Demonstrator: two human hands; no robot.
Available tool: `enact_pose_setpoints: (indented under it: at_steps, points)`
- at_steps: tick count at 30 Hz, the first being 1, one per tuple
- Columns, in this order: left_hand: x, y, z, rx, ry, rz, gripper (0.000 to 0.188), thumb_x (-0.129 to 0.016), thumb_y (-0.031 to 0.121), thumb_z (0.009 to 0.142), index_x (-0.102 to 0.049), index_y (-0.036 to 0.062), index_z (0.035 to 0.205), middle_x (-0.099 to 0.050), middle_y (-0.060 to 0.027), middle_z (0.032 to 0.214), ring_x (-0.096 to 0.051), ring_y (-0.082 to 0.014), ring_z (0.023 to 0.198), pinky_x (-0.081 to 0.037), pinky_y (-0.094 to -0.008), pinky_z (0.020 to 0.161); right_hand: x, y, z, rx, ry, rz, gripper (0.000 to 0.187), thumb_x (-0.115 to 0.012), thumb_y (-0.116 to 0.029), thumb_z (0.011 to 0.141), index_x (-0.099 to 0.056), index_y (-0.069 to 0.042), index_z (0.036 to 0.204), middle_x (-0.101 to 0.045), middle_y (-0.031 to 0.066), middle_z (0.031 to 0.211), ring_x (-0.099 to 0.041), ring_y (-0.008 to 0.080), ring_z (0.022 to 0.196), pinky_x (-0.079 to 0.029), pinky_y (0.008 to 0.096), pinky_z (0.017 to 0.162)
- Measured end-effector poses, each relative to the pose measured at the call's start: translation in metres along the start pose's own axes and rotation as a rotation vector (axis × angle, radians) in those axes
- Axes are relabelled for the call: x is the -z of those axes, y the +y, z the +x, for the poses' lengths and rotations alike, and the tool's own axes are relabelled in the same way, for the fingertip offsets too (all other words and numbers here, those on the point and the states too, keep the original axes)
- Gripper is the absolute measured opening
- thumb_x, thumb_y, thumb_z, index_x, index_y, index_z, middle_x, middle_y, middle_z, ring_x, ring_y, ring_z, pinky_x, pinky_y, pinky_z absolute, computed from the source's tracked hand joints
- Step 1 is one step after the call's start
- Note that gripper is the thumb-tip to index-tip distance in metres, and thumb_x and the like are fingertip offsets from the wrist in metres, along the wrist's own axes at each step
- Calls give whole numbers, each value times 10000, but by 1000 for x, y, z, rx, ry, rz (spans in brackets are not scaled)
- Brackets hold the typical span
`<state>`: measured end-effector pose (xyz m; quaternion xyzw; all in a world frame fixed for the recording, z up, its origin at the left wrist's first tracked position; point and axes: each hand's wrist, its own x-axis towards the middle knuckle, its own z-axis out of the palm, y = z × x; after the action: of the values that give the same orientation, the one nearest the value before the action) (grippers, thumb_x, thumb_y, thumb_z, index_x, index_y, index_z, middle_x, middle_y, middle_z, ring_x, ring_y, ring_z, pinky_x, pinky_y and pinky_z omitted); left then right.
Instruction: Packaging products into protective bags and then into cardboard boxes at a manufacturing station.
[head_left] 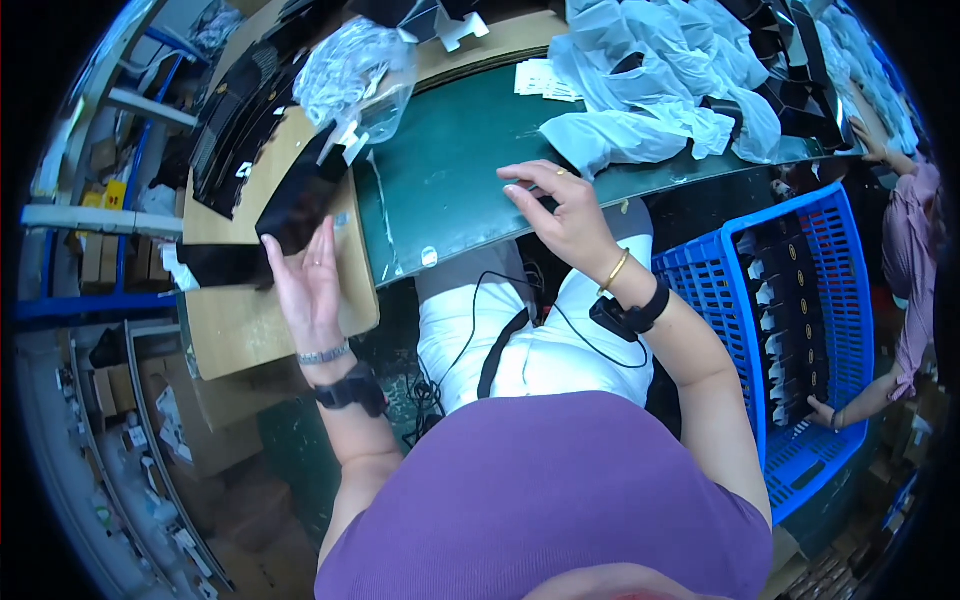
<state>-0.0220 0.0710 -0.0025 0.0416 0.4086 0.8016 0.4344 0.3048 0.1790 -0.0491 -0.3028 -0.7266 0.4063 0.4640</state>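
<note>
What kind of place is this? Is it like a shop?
Probably more like a workshop or small factory. There's a big green table with plastic bags on it, a blue basket holding a row of matching black pieces, and shelves with brown boxes.

The box (297, 203) is over the board (250, 335) left of the table (455, 150), the basket (748, 330) to its right

The left grip (308, 288) touches a black box (301, 195); the right grip (572, 215) hovers above a green table (455, 145).
</note>
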Motion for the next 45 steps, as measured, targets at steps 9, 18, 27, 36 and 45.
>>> enact_pose_setpoints:
  at_steps: [9,18,27,36,45]
  points:
    - [-93,-39,-3,-142,-607,772,357,-642,146,1073,-623,-78,1350,-678,-163,1312,-696,-235,1168,-583,-361,1019,-5,29,40,25,-16,-115,172,-733,-58,956,-767,-24,1121,-757,118,1031,-731,219,842,-566,305,742]
    - [-207,-46,66,-396,-841,1028,326,-700,179,1038,-694,-14,1300,-746,-73,1153,-697,-131,1071,-554,-264,943,-3,36,33,73,-2,-146,107,-754,-93,933,-786,-39,1021,-756,109,941,-718,267,826,-561,342,728]
    - [-232,-30,155,-579,-623,1639,322,-701,265,1012,-770,-20,1146,-776,-113,980,-710,-148,900,-558,-303,841,10,43,34,93,-11,-116,101,-755,-107,933,-781,-40,1005,-760,115,934,-718,274,831,-560,350,733]
    - [-204,-79,218,-714,-626,2303,290,-653,208,895,-770,-26,1019,-735,-285,1063,-706,-467,990,-565,-515,908,17,47,33,143,12,-159,83,-752,-99,923,-773,-37,973,-749,106,876,-707,272,763,-559,371,696]
    - [-227,-89,131,-911,-738,2277,311,-668,285,957,-762,-9,916,-739,-251,928,-712,-437,869,-559,-508,774,24,54,31,136,-24,-156,82,-770,-132,894,-780,-51,899,-740,93,844,-695,279,739,-552,369,683]
